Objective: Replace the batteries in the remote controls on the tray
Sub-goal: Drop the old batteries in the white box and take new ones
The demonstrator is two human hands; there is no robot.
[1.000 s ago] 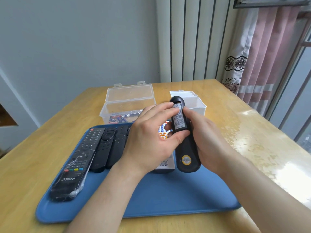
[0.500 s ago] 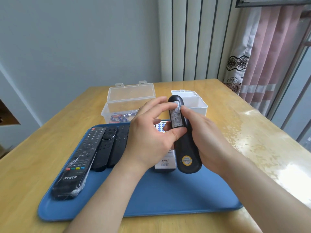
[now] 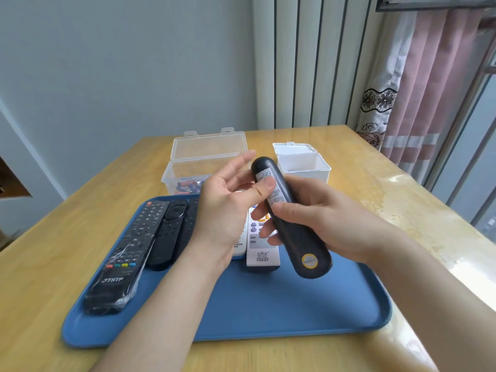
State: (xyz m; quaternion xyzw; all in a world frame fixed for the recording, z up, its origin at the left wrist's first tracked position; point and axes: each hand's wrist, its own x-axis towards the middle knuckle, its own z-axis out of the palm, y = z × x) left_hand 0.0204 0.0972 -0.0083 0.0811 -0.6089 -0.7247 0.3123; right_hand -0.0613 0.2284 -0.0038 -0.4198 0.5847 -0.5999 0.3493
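Here the right hand (image 3: 319,218) is gripping a black remote (image 3: 291,220) back-side up above the blue tray (image 3: 281,312), its fingers wrapping the body from the right. The left hand (image 3: 225,208) is not closing around anything; its fingers are spreading loosely while its thumb (image 3: 261,187) is pressing on the white label near the far end of the remote, which is probably where the battery cover is sitting.

To do this step well, the thumb should be pushing flat along the length of the remote rather than straight down, while the right hand is bracing the lower body so it is not twisting. No seam or latch is clearly showing, so the sliding direction is only a guess.

Other remotes are lying in a row on the far left part of the tray, among them a wrapped black remote (image 3: 118,261) and a white remote (image 3: 261,244). Beyond the tray, a clear box (image 3: 188,173) is holding batteries (image 3: 189,185), and a white box (image 3: 303,165) is standing open to its right.
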